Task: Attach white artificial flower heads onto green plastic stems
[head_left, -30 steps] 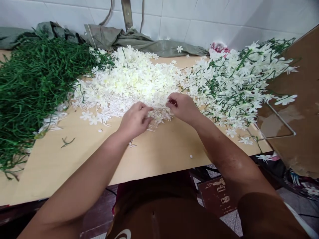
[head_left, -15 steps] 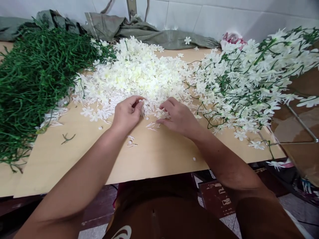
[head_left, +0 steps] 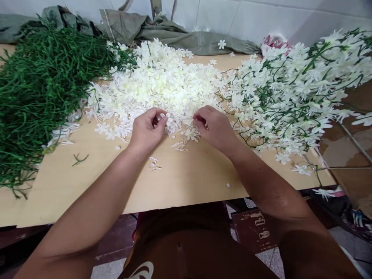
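Between the thumb and forefinger of my left hand is a small white artificial flower, its petals facing up toward me. My right hand is at the front edge of the heap of white flower heads, thumb and fingertips pinched together; what they grip, if anything, is hidden. Just left of the right fingertips, a loose white flower lies on the table. Thin white stamen-like pieces are scattered between my two hands.
Green plastic stems are piled at the left. To the right lies a mass of white flowers on green stems, reaching over a brown cardboard box. Grey-green cloth runs along the tiled wall. A stem scrap lies near the left.
My right hand has shifted slightly up and right, and its spread fingers have come together. The flower in my left hand now shows more of its face. The view has moved a little.
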A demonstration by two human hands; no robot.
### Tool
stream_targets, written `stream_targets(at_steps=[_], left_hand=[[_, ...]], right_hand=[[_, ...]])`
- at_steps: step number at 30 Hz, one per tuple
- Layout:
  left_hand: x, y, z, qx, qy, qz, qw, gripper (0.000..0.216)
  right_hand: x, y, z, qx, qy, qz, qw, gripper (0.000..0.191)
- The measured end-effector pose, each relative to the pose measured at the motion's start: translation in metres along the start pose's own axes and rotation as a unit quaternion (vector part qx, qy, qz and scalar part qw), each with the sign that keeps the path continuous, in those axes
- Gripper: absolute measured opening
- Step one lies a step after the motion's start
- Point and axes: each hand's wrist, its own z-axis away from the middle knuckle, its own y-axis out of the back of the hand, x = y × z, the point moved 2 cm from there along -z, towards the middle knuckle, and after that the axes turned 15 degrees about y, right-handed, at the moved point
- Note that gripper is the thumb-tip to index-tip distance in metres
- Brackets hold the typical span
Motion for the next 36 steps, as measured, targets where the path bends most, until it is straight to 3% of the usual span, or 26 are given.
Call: stream_targets(at_steps=[6,10,13,19,26,30,36], left_hand=[[-0.002,0.002,-0.001,0.004,0.012,0.035,0.999,0.011],[-0.003,0.002,-0.002,0.003,0.005,0.023,1.000,0.012],[-0.004,0.002,-0.002,0.009,-0.004,-0.002,1.000,0.012],[-0.007,0.003,-0.004,0.014,0.006,-0.020,1.000,0.013],[-0.005,0.002,-0.002,0.011,0.026,-0.028,0.999,0.010],[-0.005,0.002,-0.002,0.019,0.031,-0.022,0.999,0.010],[-0.003,-0.001,-0.001,-0.009,0.051,0.026,0.998,0.009]], right_hand=[[-0.010,-0.020,-0.028,-0.078,-0.016,0.029,0.996,0.017],[-0.015,-0.032,-0.043,-0.075,-0.021,0.069,0.995,0.026],[-0.015,-0.038,-0.049,-0.071,-0.010,0.077,0.994,0.016],[-0.004,-0.029,-0.040,0.019,0.002,-0.046,0.999,0.010],[0.009,-0.019,-0.026,0.114,-0.034,-0.245,0.962,0.008],[0.007,-0.016,-0.024,0.144,-0.033,-0.248,0.957,0.009],[-0.022,-0.015,-0.020,0.114,0.080,-0.130,0.982,0.013]])
